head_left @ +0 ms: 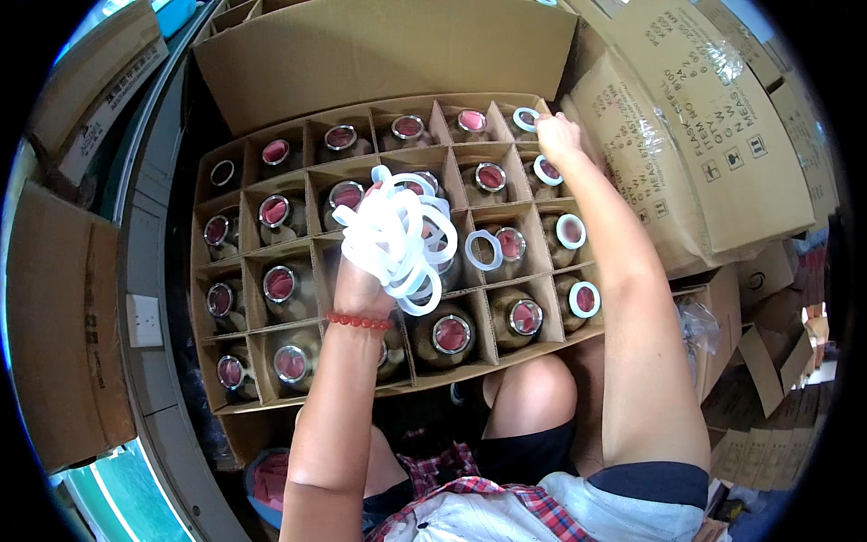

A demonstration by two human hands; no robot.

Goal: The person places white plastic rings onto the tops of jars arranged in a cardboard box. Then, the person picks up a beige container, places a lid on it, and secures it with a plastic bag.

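A cardboard box with dividers [298, 237] holds several glass flasks [452, 334], upright, with silvery rims and something pink in their mouths. My left hand [359, 285], a red bead bracelet at its wrist, is closed on a bunch of soft white rings [404, 237] above the middle cells. Those rings cover much of the hand and some flasks beneath. At the far right corner, my right hand [561, 135] has its fingers closed at a white ring [525, 110] on a flask's mouth; its fingertips are partly hidden. White rings [585, 299] also sit on the other right-column flasks. One loose ring [484, 250] lies beside a flask.
The box's raised flap [388, 59] stands along the far side. Large taped cartons [731, 154] are stacked to the right. A grey cabinet edge [149, 262] runs down the left, near more cardboard [68, 316]. My knees [537, 393] are against the near side.
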